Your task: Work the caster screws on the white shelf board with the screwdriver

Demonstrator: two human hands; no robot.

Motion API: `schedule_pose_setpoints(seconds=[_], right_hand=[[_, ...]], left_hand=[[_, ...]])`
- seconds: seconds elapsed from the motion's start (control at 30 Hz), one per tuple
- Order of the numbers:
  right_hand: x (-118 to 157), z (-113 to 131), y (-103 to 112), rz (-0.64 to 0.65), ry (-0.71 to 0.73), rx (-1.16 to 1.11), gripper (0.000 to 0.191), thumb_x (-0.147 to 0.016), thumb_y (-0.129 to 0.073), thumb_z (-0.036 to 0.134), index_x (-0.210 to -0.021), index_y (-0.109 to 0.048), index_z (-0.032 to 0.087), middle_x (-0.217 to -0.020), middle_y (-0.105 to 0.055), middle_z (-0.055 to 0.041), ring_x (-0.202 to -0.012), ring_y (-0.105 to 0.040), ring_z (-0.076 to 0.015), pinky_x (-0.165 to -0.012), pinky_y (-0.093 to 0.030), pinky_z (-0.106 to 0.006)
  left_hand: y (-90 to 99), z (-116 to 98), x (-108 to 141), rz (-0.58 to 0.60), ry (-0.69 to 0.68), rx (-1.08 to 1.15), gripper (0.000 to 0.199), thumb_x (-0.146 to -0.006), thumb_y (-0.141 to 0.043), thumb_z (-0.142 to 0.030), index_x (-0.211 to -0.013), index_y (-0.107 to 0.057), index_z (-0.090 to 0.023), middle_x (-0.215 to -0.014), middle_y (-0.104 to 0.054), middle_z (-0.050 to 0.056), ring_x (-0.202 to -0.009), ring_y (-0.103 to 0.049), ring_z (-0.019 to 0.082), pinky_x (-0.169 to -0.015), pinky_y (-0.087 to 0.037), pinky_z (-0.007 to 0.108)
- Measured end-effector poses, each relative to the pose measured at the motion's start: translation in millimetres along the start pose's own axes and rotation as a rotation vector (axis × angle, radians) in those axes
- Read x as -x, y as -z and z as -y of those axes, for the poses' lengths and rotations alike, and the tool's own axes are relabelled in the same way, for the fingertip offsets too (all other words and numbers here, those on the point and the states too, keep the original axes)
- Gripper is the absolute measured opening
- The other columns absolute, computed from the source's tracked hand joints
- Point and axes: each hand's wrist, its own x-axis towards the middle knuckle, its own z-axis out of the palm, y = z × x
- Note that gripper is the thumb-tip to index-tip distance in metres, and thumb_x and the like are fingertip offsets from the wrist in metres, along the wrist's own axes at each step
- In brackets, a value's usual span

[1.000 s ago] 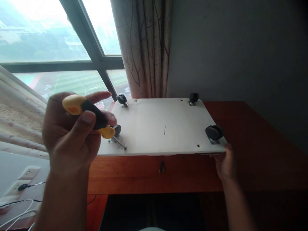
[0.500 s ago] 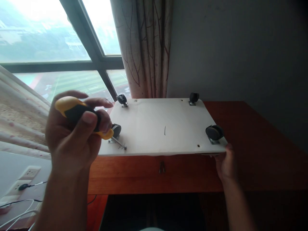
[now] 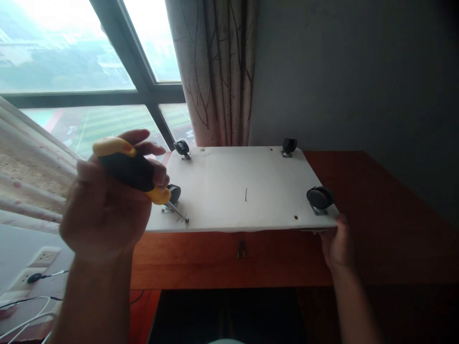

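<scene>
My left hand (image 3: 107,215) holds a yellow-and-black screwdriver (image 3: 125,166), its thumb off the handle and its fingers curled behind it. The shaft slopes down to a screw (image 3: 187,220) at the near left of a white board (image 3: 222,186). Just behind the shaft, partly covered by the handle, is a black caster wheel (image 3: 175,193). My right hand (image 3: 337,246) grips the board's near right corner, thumb on the edge and fingers partly hidden below. Close to it stands another caster wheel (image 3: 320,197).
Two more casters, far left (image 3: 181,147) and far right (image 3: 289,145), are fixed on the board. Small screws (image 3: 241,248) lie on the wooden table (image 3: 387,215) at the front. A window and curtain (image 3: 215,71) rise behind; sockets with cables (image 3: 36,277) are at left.
My left hand has rolled around the screwdriver handle, its thumb coming away and drawing back left. The screwdriver's tip stays at the screw. My right hand and the board look unmoved.
</scene>
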Motion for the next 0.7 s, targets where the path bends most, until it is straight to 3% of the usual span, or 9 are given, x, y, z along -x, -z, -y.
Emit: schedule_pose_setpoints(seconds=[0.07, 0.17, 0.27, 0.33, 0.43, 0.57, 0.7], right_hand=[[0.1, 0.4, -0.2, -0.003, -0.007, 0.006, 0.047, -0.083, -0.06, 0.061, -0.1, -0.069, 0.019, -0.089, -0.069, -0.0036, -0.08, -0.064, -0.0196, -0.057, -0.045, -0.027], [0.5, 1.1, -0.9, -0.01, -0.005, 0.006, 0.049, -0.082, -0.061, 0.061, -0.104, -0.069, 0.019, -0.092, -0.071, -0.0045, -0.08, -0.065, -0.02, -0.057, -0.046, -0.027], [1.2, 1.6, -1.7, -0.004, 0.007, 0.009, 0.048, -0.083, -0.06, 0.061, -0.106, -0.069, 0.02, -0.096, -0.071, -0.0046, -0.083, -0.066, -0.0202, -0.057, -0.046, -0.027], [1.6, 1.9, -2.2, 0.0, 0.005, 0.007, 0.048, -0.084, -0.059, 0.061, -0.107, -0.069, 0.021, -0.096, -0.071, -0.0044, -0.084, -0.066, -0.0201, -0.058, -0.046, -0.027], [1.7, 2.0, -2.6, -0.006, -0.009, -0.011, 0.046, -0.082, -0.061, 0.061, -0.104, -0.07, 0.021, -0.094, -0.071, -0.0034, -0.083, -0.065, -0.0195, -0.059, -0.046, -0.028], [1.1, 1.7, -2.1, -0.005, -0.012, -0.02, 0.046, -0.081, -0.062, 0.061, -0.102, -0.07, 0.02, -0.093, -0.071, -0.0027, -0.08, -0.064, -0.0183, -0.059, -0.046, -0.027], [0.6, 1.3, -1.8, -0.008, -0.003, -0.008, 0.046, -0.082, -0.062, 0.06, -0.101, -0.07, 0.02, -0.093, -0.071, -0.0033, -0.08, -0.063, -0.0185, -0.057, -0.045, -0.026]], left_hand=[[-0.7, -0.6, 0.7, -0.03, -0.004, -0.05, 0.039, -0.086, -0.07, -0.048, -0.1, -0.074, -0.012, -0.103, -0.069, 0.012, -0.069, -0.066, 0.02, -0.061, -0.061, 0.035], [-1.5, -2.2, 2.0, -0.025, -0.078, -0.147, 0.024, -0.081, -0.077, -0.032, -0.098, -0.071, -0.016, -0.099, -0.07, 0.009, -0.068, -0.069, 0.023, -0.058, -0.061, 0.038], [-1.1, -3.0, 1.4, 0.011, -0.135, -0.177, 0.032, -0.073, -0.084, -0.022, -0.1, -0.068, -0.02, -0.097, -0.072, 0.006, -0.054, -0.062, 0.016, -0.048, -0.053, 0.031], [-0.2, -2.5, 0.6, 0.001, -0.099, -0.155, 0.035, -0.077, -0.083, -0.035, -0.104, -0.069, -0.017, -0.096, -0.071, 0.009, -0.054, -0.058, 0.014, -0.047, -0.051, 0.028], [1.2, -0.9, 0.5, -0.034, -0.045, -0.093, 0.039, -0.086, -0.07, -0.053, -0.097, -0.072, -0.015, -0.109, -0.069, 0.012, -0.07, -0.063, 0.018, -0.056, -0.057, 0.031], [1.4, -0.7, 2.1, -0.013, -0.089, -0.187, 0.025, -0.084, -0.071, -0.037, -0.099, -0.072, -0.017, -0.107, -0.07, 0.011, -0.075, -0.069, 0.023, -0.064, -0.062, 0.038], [1.0, -2.7, 1.3, 0.053, -0.158, -0.243, 0.029, -0.077, -0.081, -0.025, -0.103, -0.067, -0.024, -0.103, -0.074, 0.006, -0.058, -0.064, 0.017, -0.049, -0.054, 0.03]])
